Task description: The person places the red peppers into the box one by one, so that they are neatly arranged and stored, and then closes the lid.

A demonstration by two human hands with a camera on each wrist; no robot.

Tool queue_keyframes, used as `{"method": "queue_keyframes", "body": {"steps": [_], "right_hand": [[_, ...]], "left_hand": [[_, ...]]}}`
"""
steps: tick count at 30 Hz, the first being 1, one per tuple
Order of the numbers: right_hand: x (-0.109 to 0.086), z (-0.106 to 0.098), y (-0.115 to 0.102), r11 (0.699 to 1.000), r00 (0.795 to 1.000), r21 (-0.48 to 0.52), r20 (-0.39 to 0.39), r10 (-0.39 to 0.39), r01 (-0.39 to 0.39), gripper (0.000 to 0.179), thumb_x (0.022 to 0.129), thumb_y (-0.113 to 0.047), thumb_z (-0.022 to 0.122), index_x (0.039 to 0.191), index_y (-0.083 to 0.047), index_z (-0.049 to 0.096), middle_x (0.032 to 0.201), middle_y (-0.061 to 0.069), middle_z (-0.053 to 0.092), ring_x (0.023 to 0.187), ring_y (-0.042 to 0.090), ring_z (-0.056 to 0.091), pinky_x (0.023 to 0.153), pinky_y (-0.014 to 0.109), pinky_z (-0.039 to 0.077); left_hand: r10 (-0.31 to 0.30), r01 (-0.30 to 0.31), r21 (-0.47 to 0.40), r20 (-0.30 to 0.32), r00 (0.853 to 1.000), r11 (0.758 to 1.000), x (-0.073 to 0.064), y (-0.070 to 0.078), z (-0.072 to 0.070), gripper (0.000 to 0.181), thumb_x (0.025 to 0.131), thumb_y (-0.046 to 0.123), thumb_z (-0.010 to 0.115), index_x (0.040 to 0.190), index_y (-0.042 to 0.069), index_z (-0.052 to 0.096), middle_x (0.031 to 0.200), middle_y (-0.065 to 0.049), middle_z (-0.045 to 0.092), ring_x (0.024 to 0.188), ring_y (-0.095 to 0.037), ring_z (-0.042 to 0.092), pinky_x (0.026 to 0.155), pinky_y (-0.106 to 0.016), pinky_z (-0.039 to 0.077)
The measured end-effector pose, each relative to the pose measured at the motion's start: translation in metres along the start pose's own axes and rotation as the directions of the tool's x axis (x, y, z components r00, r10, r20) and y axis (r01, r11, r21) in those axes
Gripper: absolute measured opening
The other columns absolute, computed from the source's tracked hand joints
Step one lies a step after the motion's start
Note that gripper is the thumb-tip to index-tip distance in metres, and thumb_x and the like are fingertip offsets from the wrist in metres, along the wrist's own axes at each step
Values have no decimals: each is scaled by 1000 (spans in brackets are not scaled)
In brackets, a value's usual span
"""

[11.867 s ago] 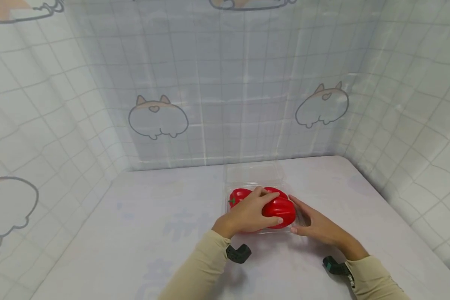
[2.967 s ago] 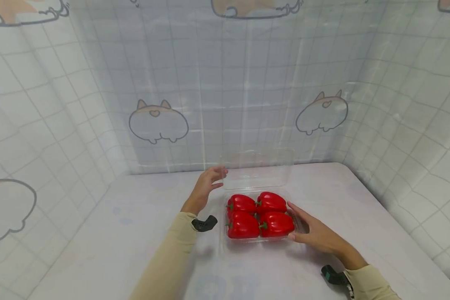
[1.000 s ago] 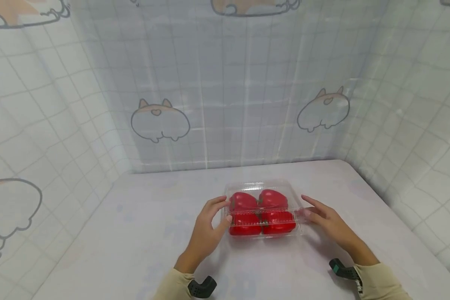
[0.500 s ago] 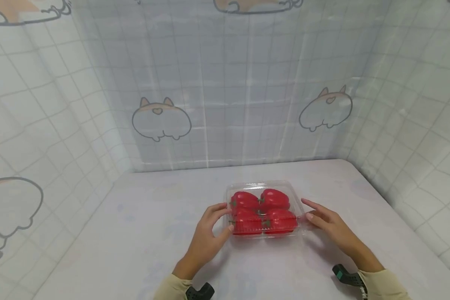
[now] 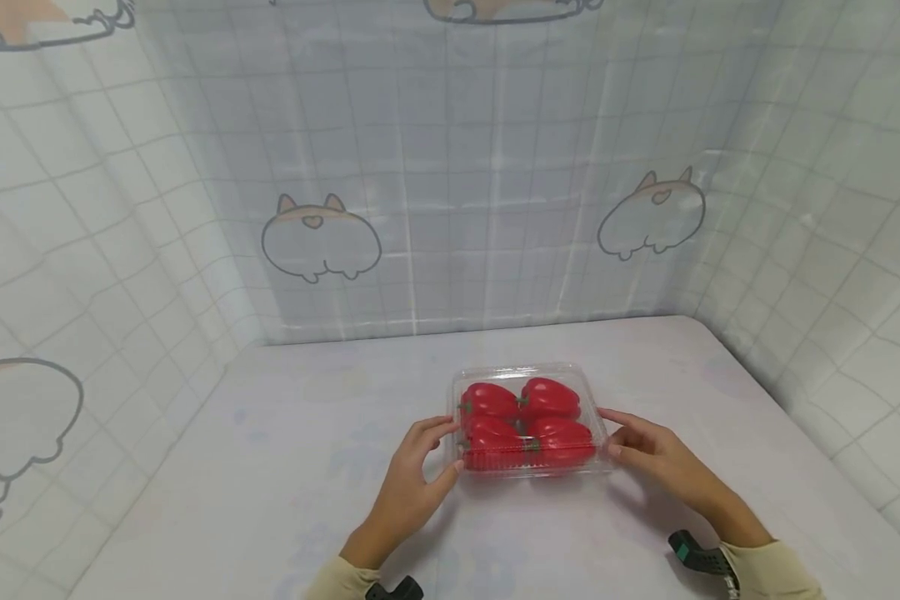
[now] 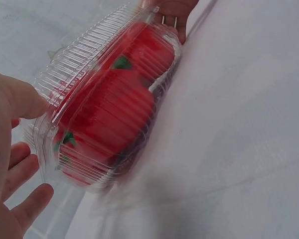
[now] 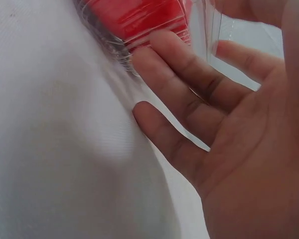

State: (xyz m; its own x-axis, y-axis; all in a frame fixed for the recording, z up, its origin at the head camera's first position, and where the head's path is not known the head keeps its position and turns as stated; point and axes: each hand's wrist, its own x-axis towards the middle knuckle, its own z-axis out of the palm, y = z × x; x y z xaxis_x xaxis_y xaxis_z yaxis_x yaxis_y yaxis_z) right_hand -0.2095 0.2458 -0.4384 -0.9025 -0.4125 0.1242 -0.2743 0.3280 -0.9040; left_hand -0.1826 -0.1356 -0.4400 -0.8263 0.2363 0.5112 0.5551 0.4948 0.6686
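A clear plastic clamshell box (image 5: pixel 591 392) lies on the table with its lid down. Several red bell peppers with green stems fill it, among them a front-left pepper (image 5: pixel 492 443) and a back-right pepper (image 5: pixel 550 399). At the box's left side is my left hand (image 5: pixel 408 479); its thumb touches the rim near the front corner, and its other fingers are spread loosely alongside. My right hand (image 5: pixel 667 462) pinches the rim at the right side, thumb above and fingertips against the ribbed wall (image 7: pixel 139 37) below. Whether the lid is latched cannot be seen.
The box stands on a pale, faintly patterned tabletop (image 5: pixel 285 450). Behind it rises a grid-patterned curtain (image 5: pixel 450 208) with cartoon animal prints, and similar curtains close off the left and right sides.
Earlier my left hand was over the peppers, then beside the raised lid. The lid has since come down over the peppers. Lately my right hand has shifted closer against the box's right edge.
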Motion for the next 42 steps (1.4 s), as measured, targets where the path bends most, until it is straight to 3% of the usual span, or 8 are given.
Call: {"method": "queue_keyframes", "body": {"steps": [4, 12, 17, 23, 28, 36, 42], "right_hand": [[1, -2, -1, 1000, 999, 22, 52, -5, 4, 59, 100, -14, 61, 152, 1, 37, 99, 17, 66, 90, 21, 65, 83, 26, 55], [0, -2, -1, 997, 996, 78, 91, 8, -15, 62, 100, -13, 60, 154, 0, 32, 92, 15, 67, 85, 28, 68, 86, 24, 52], [0, -2, -3, 995, 996, 101, 92, 13, -22, 61, 101, -13, 57, 154, -1, 30, 87, 16, 68, 83, 29, 68, 88, 24, 51], [2, -3, -5, 992, 995, 116, 92, 40, -51, 61, 102, -13, 55, 155, -3, 28, 86, 18, 67, 82, 32, 67, 89, 27, 51], [4, 0, -5, 988, 996, 132, 38, 78, -82, 60, 101, -14, 57, 154, -10, 31, 89, 18, 67, 85, 32, 67, 90, 29, 51], [2, 10, -3, 984, 998, 167, 46, 51, -57, 62, 99, -12, 58, 153, -2, 29, 88, 20, 66, 84, 30, 66, 89, 28, 51], [2, 13, -3, 968, 997, 240, 39, 68, -75, 61, 99, -7, 55, 152, 0, 25, 84, 18, 64, 78, 25, 65, 84, 30, 55]], "left_hand": [[-20, 19, -22, -7, 1000, 1000, -1, -1, -1, 51, 87, 9, 78, 134, 8, 60, 136, -4, 57, 127, -13, 52, 96, -39, 53], [-142, 144, -101, 22, 990, 984, -5, -5, 2, 53, 88, 12, 77, 137, 11, 56, 136, 6, 53, 127, -14, 51, 92, -39, 55], [-224, 233, -145, 75, 972, 962, -4, -8, 4, 54, 93, 23, 74, 141, 14, 52, 138, 3, 49, 127, -19, 51, 92, -38, 55], [-304, 322, -156, 128, 944, 934, 1, -10, 3, 49, 94, 33, 71, 138, 16, 55, 132, -1, 54, 125, -21, 54, 93, -31, 54], [-327, 349, -148, 152, 933, 926, 5, -10, 1, 51, 96, 36, 68, 139, 14, 54, 124, -1, 61, 118, -22, 58, 93, -34, 54], [-360, 391, -165, 188, 914, 905, -2, -11, 1, 52, 97, 31, 67, 141, 9, 52, 100, -1, 65, 97, -18, 62, 85, -25, 54], [-357, 411, -270, 229, 906, 871, -4, -10, 1, 53, 98, 25, 67, 144, 6, 48, 96, -6, 69, 87, -21, 64, 75, -29, 54]]}}
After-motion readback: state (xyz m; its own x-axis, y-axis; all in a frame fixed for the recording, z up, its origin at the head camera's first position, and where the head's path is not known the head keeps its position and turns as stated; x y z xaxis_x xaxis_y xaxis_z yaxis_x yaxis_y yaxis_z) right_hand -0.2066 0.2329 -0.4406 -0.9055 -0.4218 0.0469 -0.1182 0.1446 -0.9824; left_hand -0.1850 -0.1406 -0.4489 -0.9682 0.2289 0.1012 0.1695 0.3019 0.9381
